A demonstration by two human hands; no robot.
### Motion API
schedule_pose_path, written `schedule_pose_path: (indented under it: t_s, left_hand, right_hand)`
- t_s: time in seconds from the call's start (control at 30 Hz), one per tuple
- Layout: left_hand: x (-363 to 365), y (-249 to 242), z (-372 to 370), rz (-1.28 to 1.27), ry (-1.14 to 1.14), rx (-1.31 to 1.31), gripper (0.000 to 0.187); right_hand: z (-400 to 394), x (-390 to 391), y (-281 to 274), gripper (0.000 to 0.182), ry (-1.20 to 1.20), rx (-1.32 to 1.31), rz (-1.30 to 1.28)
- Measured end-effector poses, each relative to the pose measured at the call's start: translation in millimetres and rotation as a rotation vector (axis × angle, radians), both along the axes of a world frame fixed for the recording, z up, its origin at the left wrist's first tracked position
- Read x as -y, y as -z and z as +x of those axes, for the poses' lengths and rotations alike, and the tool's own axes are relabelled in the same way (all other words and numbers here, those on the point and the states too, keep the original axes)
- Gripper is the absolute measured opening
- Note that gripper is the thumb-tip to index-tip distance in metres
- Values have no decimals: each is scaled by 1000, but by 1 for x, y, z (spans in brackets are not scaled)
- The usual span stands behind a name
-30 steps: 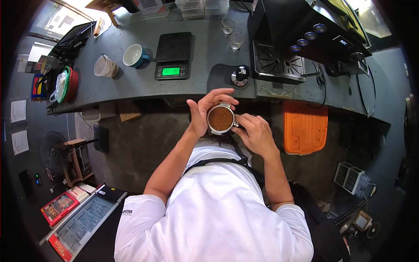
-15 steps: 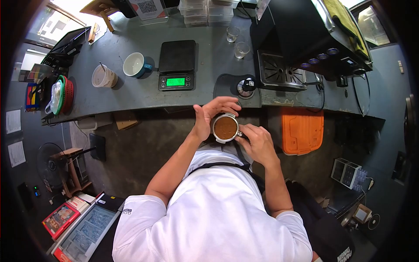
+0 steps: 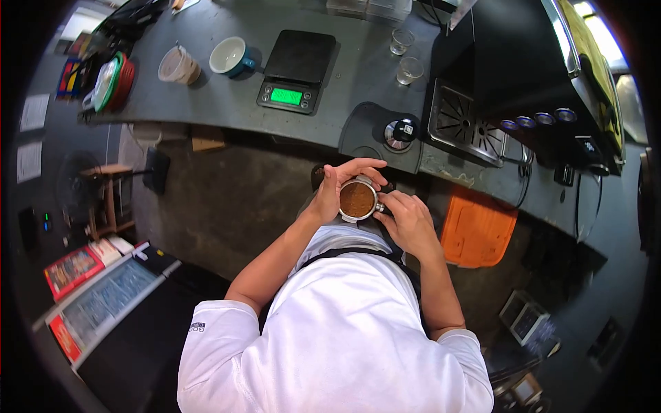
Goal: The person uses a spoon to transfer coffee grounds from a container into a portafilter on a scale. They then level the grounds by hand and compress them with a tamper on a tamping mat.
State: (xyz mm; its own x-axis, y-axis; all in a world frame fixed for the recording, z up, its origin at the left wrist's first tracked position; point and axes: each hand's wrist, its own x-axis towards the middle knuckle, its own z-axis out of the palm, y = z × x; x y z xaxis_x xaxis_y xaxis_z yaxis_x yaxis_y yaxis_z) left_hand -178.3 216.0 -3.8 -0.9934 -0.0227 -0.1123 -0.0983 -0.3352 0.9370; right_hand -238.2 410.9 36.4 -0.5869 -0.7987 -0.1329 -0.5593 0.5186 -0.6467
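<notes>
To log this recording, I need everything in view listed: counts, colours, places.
Portafilter: 1, silver, picture centre
Coffee grounds: 1 bed, brown, in portafilter
Counter: 1, grey, upper picture
Mat: 1, dark, counter's front edge
Tamper: 1, black-and-silver, on mat
Scale: 1, black, on counter
Cup: 1, blue-and-white, left of scale
Tub: 1, whitish, left of cup
Glasses: 2, clear, right of scale
Coffee machine: 1, black, counter's right
Cloth: 1, yellow-green, on machine
Bin: 1, orange, below counter
Towards the edges: more, too dim or cramped to count
Shirt: 1, white, lower centre
Left hand: 1, bare, portafilter's left
Right hand: 1, bare, portafilter's right
</notes>
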Motion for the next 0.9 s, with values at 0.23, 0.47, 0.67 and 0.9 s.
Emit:
schedule_pose_path:
  t_s: [0.23, 0.47, 0.67, 0.9]
  left_hand:
    - [-76, 1, 0, -13, -307, -20, 124]
    - [-107, -10, 0, -111, -448, -103, 125]
    - [-107, -10, 6, -55, -594, -77, 118]
    - [-109, -9, 11, -99, -674, -91, 114]
  right_hand:
    - [-36, -58, 0, 29, -166, -39, -48]
    - [-51, -80, -1, 30, -290, -61, -145]
    - [-64, -88, -6, 31, -329, -9, -108]
    - [-69, -91, -2, 30, -365, -28, -149]
